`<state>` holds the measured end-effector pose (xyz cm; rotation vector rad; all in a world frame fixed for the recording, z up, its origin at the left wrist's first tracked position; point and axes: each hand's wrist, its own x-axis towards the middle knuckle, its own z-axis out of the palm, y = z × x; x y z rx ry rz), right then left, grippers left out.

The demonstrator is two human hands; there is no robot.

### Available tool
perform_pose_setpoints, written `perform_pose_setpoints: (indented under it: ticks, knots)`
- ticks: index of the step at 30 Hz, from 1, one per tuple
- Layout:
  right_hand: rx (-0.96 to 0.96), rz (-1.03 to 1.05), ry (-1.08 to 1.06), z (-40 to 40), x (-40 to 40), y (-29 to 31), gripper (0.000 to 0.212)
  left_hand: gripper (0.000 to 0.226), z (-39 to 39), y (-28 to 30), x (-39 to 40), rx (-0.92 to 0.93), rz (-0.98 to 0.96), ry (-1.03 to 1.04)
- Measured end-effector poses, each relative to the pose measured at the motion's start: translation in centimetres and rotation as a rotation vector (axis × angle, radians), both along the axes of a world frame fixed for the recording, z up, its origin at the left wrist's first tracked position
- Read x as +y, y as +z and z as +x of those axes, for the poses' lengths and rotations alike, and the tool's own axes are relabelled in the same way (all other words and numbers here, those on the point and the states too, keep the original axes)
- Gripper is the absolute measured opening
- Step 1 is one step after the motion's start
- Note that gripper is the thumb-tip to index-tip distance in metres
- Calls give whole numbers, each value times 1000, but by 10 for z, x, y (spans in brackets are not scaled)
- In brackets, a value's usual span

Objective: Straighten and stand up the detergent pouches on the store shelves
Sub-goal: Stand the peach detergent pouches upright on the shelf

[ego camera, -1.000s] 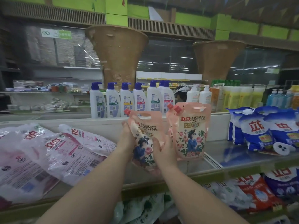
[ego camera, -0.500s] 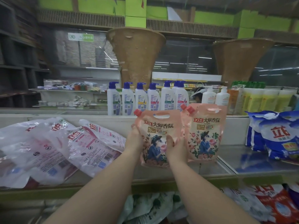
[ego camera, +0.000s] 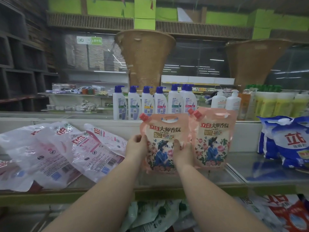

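Both hands are gripping one peach pouch (ego camera: 164,141) by its sides. The left hand (ego camera: 136,146) is curling its fingers (ego camera: 143,138) round the pouch's left edge; the right hand (ego camera: 181,151) is pinching the right edge, its thumb lying on the printed front. This pouch is standing upright on the metal shelf (ego camera: 217,176), its red cap (ego camera: 144,116) at the upper left corner and a cut-out handle along the top.

Just right of that pouch, a second pouch (ego camera: 213,139) of the same print is also standing upright, its edge touching or nearly touching the held one; which of the two cannot be told.

Left of the held pouch, several white bags (ego camera: 58,153) are lying flat and overlapping on the same shelf, barcodes facing up. Well to the right of it, blue bags (ego camera: 287,141) are leaning together. Behind the pouch, beyond the shelf's white back wall, a row of white pump bottles (ego camera: 153,102) with blue tops is standing, and behind those a large woven basket (ego camera: 145,59). Below the pouch, on the lower shelf, more bags are lying in a jumble.
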<state>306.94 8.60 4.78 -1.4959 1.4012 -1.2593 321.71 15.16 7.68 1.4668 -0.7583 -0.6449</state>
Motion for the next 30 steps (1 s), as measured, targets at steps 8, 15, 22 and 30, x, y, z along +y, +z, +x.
perform_pose_setpoints:
  ticks: [8,15,22,30]
  knots:
    - [4,-17,23,-7,-4,1,52,28,4,-8,-3,14,-60,9]
    - [-41,-13,48,-9,1,8,55,40,-2,-14,-6,69,-33,-119]
    - [-91,-9,43,-11,1,9,55,43,-9,-15,-17,112,-86,-73]
    - [-188,55,81,-16,3,19,54,43,-14,-10,-16,170,-119,-47]
